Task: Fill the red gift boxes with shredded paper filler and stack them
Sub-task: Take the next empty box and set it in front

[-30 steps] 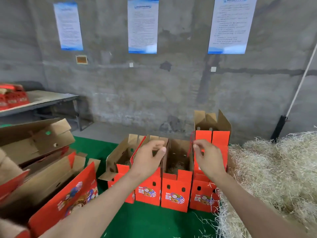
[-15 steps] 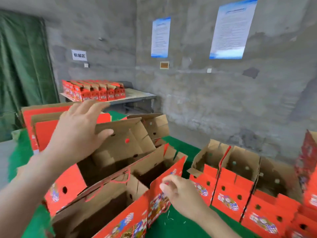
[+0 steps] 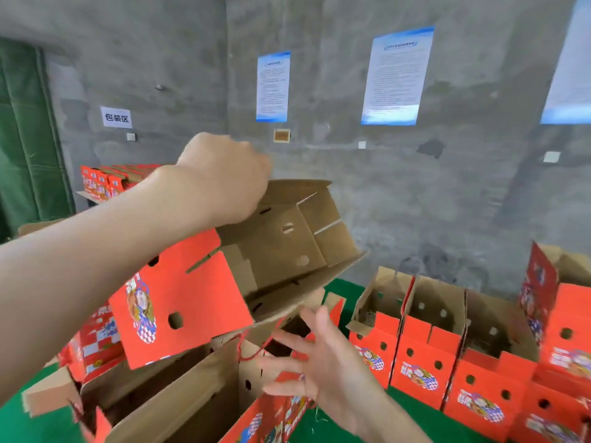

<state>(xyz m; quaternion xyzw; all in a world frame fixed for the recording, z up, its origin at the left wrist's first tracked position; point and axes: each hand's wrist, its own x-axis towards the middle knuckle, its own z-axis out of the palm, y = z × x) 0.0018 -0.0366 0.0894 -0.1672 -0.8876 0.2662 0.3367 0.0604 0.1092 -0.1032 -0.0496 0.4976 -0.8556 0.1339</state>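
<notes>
Left hand (image 3: pixel 224 177) grips the tilted red cardboard gift box (image 3: pixel 192 295) by one edge only; right hand (image 3: pixel 319 362) is spread open below. Could swing and slip, I'd guess.

bare grey concrete wall (image 3: pixel 383 203); blue-edged printed notices (image 3: pixel 395 75) and a small white sign (image 3: pixel 116 117) hang on the wall, a green curtain (image 3: pixel 25 139) left of it, green floor (image 3: pixel 19 426) below.
</notes>
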